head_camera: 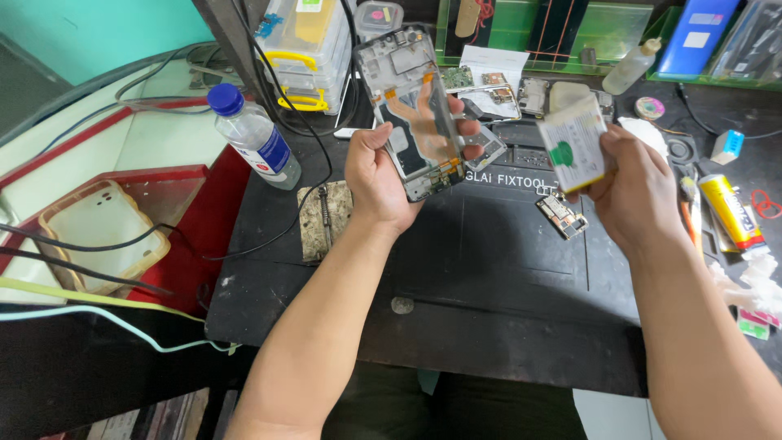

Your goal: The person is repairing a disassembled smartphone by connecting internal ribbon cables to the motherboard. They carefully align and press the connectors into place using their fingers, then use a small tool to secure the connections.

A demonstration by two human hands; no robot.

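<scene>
My left hand (376, 175) holds an opened phone frame (407, 106) upright above the black work mat (456, 269), inner side facing me, with its empty battery bay showing. My right hand (631, 191) grips a flat white phone battery (573, 143) with a green mark, tilted, to the right of the frame and apart from it. A small circuit board (560, 215) lies on the mat just below the battery.
A water bottle with a blue cap (252, 134) stands at the mat's left edge. A clear phone case (102, 232) lies on the red tray at left. A yellow glue tube (731, 210), tape roll (649, 107), squeeze bottle (629, 69) and loose parts crowd the right and back.
</scene>
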